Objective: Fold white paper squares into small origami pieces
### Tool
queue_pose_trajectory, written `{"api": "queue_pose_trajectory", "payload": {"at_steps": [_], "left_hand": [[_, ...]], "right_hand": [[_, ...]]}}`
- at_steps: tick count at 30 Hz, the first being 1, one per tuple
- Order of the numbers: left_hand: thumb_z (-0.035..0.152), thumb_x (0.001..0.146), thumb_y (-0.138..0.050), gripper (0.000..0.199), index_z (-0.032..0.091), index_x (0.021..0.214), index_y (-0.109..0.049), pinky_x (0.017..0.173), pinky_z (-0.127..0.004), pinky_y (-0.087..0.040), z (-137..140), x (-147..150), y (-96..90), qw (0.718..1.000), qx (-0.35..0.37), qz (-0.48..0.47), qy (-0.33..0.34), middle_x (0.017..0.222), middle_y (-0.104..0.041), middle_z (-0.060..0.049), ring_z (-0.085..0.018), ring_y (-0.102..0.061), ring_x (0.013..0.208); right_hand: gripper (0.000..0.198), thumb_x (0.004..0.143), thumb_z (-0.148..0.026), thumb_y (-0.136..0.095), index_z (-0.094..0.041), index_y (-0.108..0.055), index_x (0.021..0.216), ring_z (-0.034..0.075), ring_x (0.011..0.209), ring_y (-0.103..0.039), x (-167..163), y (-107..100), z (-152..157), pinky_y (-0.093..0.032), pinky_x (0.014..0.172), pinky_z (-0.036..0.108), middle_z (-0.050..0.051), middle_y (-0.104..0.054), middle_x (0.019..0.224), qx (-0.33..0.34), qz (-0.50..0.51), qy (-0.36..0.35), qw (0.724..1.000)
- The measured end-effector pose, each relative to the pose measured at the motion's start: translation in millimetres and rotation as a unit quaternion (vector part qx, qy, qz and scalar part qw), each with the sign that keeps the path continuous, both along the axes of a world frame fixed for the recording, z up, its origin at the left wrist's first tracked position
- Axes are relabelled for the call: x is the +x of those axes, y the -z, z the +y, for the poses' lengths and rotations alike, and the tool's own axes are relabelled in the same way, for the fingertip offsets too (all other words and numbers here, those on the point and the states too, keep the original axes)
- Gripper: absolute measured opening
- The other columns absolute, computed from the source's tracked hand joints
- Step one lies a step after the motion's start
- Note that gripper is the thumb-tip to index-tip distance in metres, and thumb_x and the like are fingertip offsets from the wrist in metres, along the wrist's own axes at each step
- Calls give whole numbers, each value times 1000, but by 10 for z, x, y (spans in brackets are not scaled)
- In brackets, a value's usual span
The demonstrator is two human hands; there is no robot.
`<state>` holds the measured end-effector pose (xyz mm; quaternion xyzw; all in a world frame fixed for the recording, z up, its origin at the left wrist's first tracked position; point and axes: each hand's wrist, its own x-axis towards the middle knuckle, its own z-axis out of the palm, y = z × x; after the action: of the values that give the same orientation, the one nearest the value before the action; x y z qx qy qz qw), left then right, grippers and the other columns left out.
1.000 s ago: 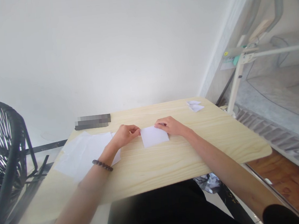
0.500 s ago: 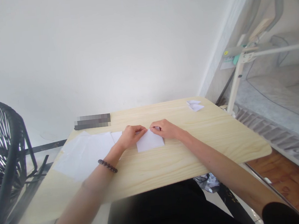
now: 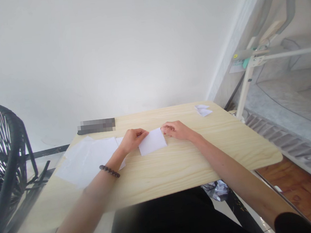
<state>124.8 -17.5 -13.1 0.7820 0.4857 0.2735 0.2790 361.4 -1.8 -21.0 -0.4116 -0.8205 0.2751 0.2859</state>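
Near left on the counter: loose white sheets, overlapping; at least two, exact count not readable. Middle of the counter, between the hands: one small white paper, plain, four-sided, straight-edged, set slightly askew. Left hand: grip clamped on the paper's far left part, thumb against fingers. Right hand: fingers curled at its far right corner; cannot tell whether this grip is clamped. Far left: one long dark object, blurred out. Far right: two folded white pieces, pointed, one just beyond the other.
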Motion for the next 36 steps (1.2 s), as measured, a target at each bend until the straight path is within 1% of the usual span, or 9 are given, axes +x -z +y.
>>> {"api": "queue_pose_trajectory", "payload": {"at_steps": [4, 8, 10, 12, 16, 20, 25, 30, 36], "left_hand": [[46, 78, -40, 39, 15, 89, -61, 61, -23, -43, 0, 47, 22, 1000, 18, 4, 2, 81, -65, -4, -15, -56, 69], [41, 76, -46, 38, 23, 109, -53, 72, -28, -43, 26, 1, 75, 995, 89, 48, 26, 97, -60, -3, -16, -53, 83], [40, 77, -46, 34, 25, 105, -57, 82, -32, -39, 43, -32, 107, 984, 134, 97, 64, 105, -55, -5, -19, -49, 94], [39, 79, -43, 32, 25, 103, -59, 86, -35, -36, 54, -54, 128, 973, 162, 140, 82, 105, -53, -6, -21, -46, 97], [37, 82, -40, 33, 25, 107, -57, 85, -37, -36, 46, -60, 120, 962, 186, 183, 87, 100, -53, -7, -21, -46, 94], [37, 82, -40, 33, 25, 107, -57, 82, -35, -37, 24, -45, 81, 956, 195, 198, 88, 94, -53, -7, -20, -46, 90], [38, 82, -38, 34, 24, 107, -56, 80, -34, -37, 21, -37, 68, 951, 200, 219, 82, 91, -53, -7, -20, -47, 88], [38, 82, -38, 37, 21, 113, -49, 79, -32, -37, 34, -32, 80, 949, 201, 232, 71, 94, -52, -7, -20, -47, 88], [37, 84, -34, 37, 26, 117, -47, 77, -32, -37, 13, -34, 63, 941, 210, 252, 82, 93, -50, -7, -19, -47, 86]], "right_hand": [[22, 74, -35, -48, -15, -56, 76, 9, 58, -49, -187, 79, -6, -36, 54, 20, 0, -56, 66, 6, 6, 11, 1000], [17, 73, -31, -49, -14, -55, 72, 8, 56, -47, -249, 149, -8, -36, 53, 19, -1, -54, 64, 28, 19, 59, 998], [16, 75, -28, -49, -15, -56, 77, 8, 57, -48, -263, 174, -13, -37, 55, 20, -1, -56, 66, 54, 6, 76, 996], [16, 76, -26, -48, -16, -58, 83, 9, 61, -50, -277, 192, -21, -38, 60, 21, 1, -59, 73, 97, -25, 81, 992], [23, 81, -22, -43, -19, -60, 97, 13, 81, -52, -283, 197, -43, -40, 74, 26, 5, -59, 91, 186, -96, 44, 977], [29, 84, -20, -39, -22, -56, 108, 16, 95, -48, -251, 160, -63, -39, 83, 31, 6, -57, 99, 228, -123, -36, 965], [30, 85, -20, -38, -23, -55, 110, 15, 97, -48, -204, 116, -58, -39, 85, 32, 4, -57, 105, 227, -110, -86, 964], [30, 85, -23, -38, -22, -56, 109, 16, 96, -48, -160, 118, -30, -39, 86, 32, 3, -58, 106, 217, -110, -96, 965], [30, 85, -24, -38, -21, -56, 109, 16, 96, -47, -161, 132, -31, -39, 85, 32, 3, -57, 107, 233, -113, -101, 961]]}}
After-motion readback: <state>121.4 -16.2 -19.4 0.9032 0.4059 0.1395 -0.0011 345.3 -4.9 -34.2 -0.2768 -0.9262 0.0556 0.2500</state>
